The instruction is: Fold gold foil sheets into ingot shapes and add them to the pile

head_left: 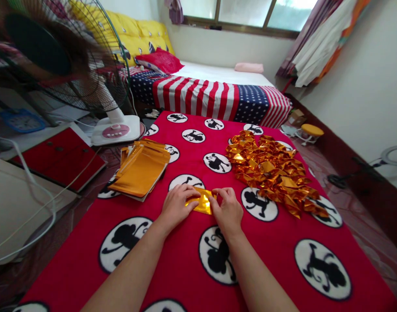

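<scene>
A small folded sheet of gold foil paper [203, 202] lies on the red cloth between my two hands. My left hand [180, 203] grips its left end, thumb on top and fingers bent over the far edge. At the right end, my right hand [228, 208] pinches the paper between thumb and forefinger. To the left is a stack of flat gold foil sheets [143, 169], with pale edges showing. A heap of folded gold foil pieces [269, 167] spreads over the cloth on the right.
The table's red cloth [172, 268] has black figures in white circles. A standing fan [115, 125] is at the left, beside a red panel [60, 156] and loose cables. Beyond the table is a bed [211, 97]. A yellow stool [311, 130] stands on the floor at right.
</scene>
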{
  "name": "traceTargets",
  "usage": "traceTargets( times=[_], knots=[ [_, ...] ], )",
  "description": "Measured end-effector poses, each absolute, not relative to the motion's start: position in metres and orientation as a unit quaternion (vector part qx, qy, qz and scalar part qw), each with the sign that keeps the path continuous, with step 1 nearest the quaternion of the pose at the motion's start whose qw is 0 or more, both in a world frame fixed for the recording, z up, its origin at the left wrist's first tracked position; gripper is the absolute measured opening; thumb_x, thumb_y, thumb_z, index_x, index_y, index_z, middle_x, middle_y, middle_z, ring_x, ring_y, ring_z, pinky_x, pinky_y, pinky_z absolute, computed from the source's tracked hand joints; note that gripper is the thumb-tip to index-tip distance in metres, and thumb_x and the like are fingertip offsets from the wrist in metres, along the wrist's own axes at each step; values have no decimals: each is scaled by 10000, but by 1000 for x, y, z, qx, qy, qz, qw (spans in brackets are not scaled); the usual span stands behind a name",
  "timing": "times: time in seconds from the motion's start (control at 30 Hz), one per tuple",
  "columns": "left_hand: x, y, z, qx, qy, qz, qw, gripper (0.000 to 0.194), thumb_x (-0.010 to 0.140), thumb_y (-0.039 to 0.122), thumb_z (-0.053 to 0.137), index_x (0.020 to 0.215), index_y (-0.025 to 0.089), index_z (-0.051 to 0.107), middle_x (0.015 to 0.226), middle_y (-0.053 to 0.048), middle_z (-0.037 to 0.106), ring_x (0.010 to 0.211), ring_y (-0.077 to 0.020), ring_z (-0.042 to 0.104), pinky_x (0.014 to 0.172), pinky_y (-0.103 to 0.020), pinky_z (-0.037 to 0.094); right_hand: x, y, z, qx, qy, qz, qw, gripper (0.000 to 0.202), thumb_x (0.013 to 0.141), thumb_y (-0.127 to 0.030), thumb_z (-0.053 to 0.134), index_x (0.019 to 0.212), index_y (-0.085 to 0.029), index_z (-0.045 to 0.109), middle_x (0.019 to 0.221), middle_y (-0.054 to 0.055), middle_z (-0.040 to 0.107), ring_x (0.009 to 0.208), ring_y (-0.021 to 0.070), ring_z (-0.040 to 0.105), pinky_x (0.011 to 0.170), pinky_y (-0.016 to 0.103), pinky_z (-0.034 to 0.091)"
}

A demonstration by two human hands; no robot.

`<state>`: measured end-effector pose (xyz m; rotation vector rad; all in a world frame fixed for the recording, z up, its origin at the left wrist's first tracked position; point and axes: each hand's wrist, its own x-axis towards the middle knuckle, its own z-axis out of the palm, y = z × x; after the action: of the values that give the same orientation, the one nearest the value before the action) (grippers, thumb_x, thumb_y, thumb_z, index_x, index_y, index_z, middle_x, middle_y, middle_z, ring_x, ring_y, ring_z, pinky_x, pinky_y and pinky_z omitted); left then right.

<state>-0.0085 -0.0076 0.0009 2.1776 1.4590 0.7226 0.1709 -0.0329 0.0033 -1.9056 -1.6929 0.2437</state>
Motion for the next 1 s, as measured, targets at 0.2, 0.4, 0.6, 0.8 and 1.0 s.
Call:
traceTargets(
  times=[0.2,0.4,0.6,0.8,1.0],
  knots=[
    [-7,-11,3,811,503,243,175,330,840,213,626,1155,299,674,1101,-41,608,1044,-222,537,932,-379,439,172,-30,1,-716,-624,92,297,247,839,-310,610,1071,-228,626,1020,29,624,826,174,620,643,268,395],
    [4,-17,12,812,524,218,134,327,870,193,549,1155,298,670,1101,-60,596,1022,-235,532,883,-405,423,173,-29,1,-716,-610,110,322,268,816,-214,547,1082,-199,582,984,39,643,857,188,626,693,287,428],
    [16,-20,15,829,514,196,104,385,833,124,524,1158,284,654,1161,-80,593,1071,-257,518,865,-421,408,173,-30,1,-710,-612,111,332,291,785,-190,520,1069,-192,581,985,52,645,854,196,628,690,290,434],
    [19,-20,11,830,508,198,118,457,820,106,541,1189,352,651,1226,-67,570,1130,-272,499,866,-434,408,173,-29,-1,-715,-613,106,320,258,817,-225,537,1069,-199,582,977,46,641,852,195,624,675,283,420],
    [2,-11,1,813,505,242,162,312,846,216,617,1131,318,693,1169,-39,624,1052,-221,559,904,-395,431,171,-30,3,-722,-620,100,290,237,852,-267,569,1084,-219,593,1021,40,633,835,181,620,638,268,395]
  ],
)
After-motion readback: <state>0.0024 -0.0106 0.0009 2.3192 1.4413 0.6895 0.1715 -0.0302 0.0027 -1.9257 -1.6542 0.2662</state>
